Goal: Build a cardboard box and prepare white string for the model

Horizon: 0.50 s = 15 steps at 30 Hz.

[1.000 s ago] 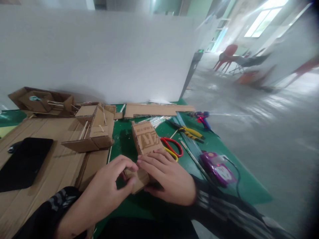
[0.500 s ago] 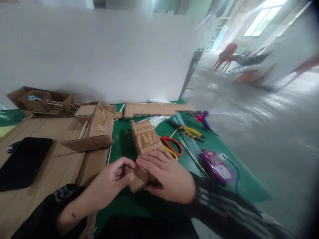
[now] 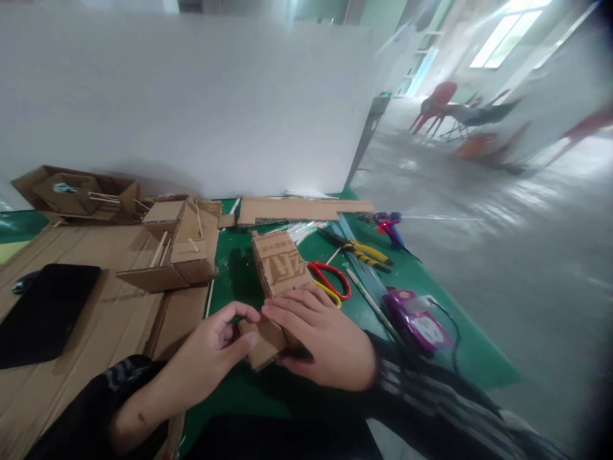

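Observation:
A small brown cardboard box with printed markings on top sits in front of me on the green tabletop. My right hand is wrapped over its near part, fingers across the top and thumb low on the near side. From the left, my left hand grips the near cardboard flap with curled index finger and thumb. Part of the box is hidden under my right hand. Scissors with red and yellow handles lie just right of the box, their blades out of sight.
Yellow-and-black pliers, a blue glue gun, clear glue sticks and a purple power socket lie to the right. Cardboard constructions and a black tablet-like slab occupy the left. A white panel stands behind.

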Tool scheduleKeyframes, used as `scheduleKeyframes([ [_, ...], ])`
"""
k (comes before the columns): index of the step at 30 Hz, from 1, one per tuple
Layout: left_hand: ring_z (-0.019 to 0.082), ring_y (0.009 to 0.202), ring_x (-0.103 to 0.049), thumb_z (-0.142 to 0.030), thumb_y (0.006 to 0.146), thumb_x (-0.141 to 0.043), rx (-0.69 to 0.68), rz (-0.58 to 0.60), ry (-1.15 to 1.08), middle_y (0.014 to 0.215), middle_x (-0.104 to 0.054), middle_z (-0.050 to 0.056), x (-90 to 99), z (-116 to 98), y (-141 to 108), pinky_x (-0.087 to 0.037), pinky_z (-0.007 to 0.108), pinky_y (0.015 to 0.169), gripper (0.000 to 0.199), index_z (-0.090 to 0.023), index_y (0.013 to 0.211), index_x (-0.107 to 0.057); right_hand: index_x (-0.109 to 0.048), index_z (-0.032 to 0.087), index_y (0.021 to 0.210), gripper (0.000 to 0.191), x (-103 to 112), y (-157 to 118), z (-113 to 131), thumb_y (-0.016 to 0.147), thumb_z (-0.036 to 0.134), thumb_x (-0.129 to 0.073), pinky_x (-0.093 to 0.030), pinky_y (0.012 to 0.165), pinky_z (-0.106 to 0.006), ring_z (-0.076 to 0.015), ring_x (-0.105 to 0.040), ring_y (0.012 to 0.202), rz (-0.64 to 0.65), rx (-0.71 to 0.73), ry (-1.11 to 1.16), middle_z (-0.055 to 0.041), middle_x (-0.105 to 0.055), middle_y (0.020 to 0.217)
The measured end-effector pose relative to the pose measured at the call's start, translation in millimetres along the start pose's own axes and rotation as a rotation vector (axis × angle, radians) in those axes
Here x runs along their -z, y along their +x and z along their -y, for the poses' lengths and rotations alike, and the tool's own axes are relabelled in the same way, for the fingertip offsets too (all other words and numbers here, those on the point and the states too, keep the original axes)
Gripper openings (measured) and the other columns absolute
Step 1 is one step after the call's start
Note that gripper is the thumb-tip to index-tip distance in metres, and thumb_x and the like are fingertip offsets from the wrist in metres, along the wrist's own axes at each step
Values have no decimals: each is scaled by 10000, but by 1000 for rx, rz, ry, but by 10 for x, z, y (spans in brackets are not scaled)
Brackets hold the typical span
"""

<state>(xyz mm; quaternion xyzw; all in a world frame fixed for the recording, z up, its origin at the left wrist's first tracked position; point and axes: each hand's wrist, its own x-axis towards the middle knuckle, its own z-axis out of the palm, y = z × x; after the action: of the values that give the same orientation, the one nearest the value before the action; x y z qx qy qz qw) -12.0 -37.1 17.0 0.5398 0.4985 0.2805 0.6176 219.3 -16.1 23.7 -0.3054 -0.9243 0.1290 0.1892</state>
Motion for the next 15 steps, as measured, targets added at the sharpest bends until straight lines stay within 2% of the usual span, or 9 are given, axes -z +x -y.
scheduleKeyframes([
  [8, 140, 675, -593, -323, 895, -609, 5, 6, 2, 704, -625, -37, 4, 1, -8, -459, 225, 628, 213, -223, 1062, -522, -460, 176, 1394, 633, 8, 4, 11, 844, 384, -694, -260, 1100, -398, -243, -461, 1283, 6, 1, 0, -64, -578, 1403],
  [15, 132, 664, -563, -328, 877, -630, 6, -4, 8, 714, -610, -43, 0, -1, -19, -431, 211, 595, 217, -228, 1040, -528, -472, 193, 1379, 612, 0, -5, 3, 840, 369, -701, -271, 1095, -404, -244, -470, 1274, -9, 6, 11, -62, -582, 1399],
])
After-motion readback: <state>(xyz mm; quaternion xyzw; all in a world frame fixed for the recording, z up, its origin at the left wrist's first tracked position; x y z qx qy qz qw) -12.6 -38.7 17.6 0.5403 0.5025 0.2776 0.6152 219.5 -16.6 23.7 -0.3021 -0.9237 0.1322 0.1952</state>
